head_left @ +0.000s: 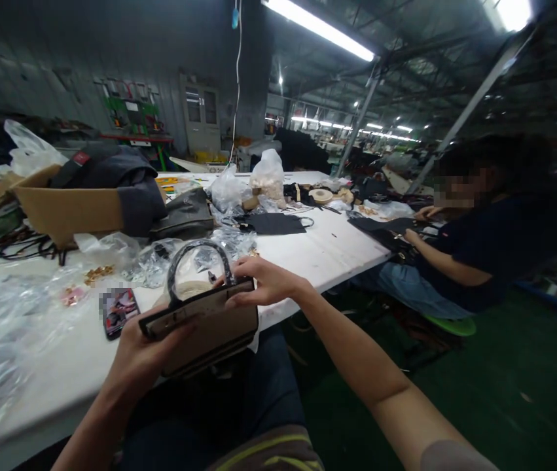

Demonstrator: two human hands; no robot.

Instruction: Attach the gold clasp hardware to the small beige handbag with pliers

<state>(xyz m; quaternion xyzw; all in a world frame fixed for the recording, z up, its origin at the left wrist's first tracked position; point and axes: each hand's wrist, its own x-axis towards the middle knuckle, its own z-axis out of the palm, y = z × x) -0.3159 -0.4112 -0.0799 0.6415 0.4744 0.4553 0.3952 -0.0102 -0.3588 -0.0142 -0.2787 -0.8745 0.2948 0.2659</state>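
A beige handbag [209,330] with black trim and dark stripes is tilted at the table's front edge, above my lap. Its black handle [199,245], which looks wrapped in clear film, arches up from the top. My left hand [153,350] grips the bag's left end, the thumb lying across the beige front. At the right end of the top edge, my right hand [261,281] pinches the rim by the handle's base, thumb in front and fingers behind. A roll of pale tape [192,289] shows partly behind the bag.
A phone [120,311] lies left of the bag on the white table [317,248]. Plastic bags, gold fittings [99,273] and a cardboard box [69,212] stand farther left. A flat black piece [278,224] lies beyond. At right, another person [494,229] works on black material.
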